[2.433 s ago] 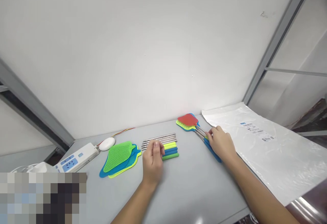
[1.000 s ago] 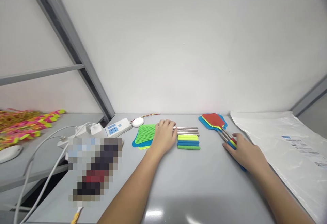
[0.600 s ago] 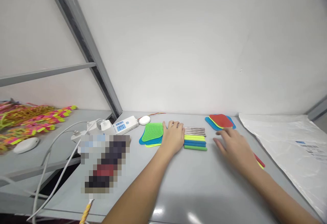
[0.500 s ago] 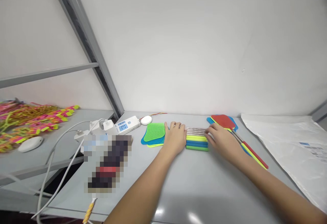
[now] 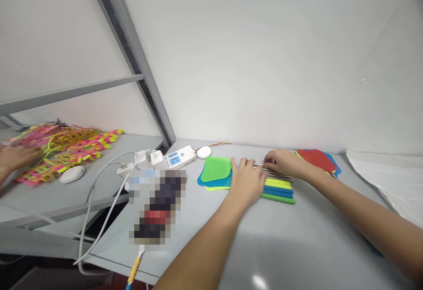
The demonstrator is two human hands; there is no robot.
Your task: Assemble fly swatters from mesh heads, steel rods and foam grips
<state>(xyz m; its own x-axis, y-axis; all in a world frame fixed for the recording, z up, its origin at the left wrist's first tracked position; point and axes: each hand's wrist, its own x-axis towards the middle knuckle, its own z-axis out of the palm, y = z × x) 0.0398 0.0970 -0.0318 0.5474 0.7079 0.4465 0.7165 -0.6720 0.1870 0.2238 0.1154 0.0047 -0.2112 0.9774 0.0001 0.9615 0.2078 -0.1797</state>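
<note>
Resting flat, left hand [image 5: 246, 180] open on 4 foam-grip handles [image 5: 278, 188]; right hand [image 5: 283, 163] pinching steel rods [image 5: 274, 174].

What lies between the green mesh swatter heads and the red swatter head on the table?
In the head view, the handle row lies between green mesh heads and red head, under both hands: left, right.

Main surface is a grey table [image 5: 297, 246] filling the lower right of the frame. Lying on it near the back wall: a stack of mesh swatter heads [image 5: 216, 173], a row of metal rods with coloured grips [image 5: 277, 186], a red-topped swatter pile [image 5: 317, 160], a power strip [image 5: 180, 157] and a clear plastic bag [image 5: 390, 180] at far right. A second grey bench [image 5: 36, 197] at left carries a heap of pink and yellow strips [image 5: 62, 144].
</note>
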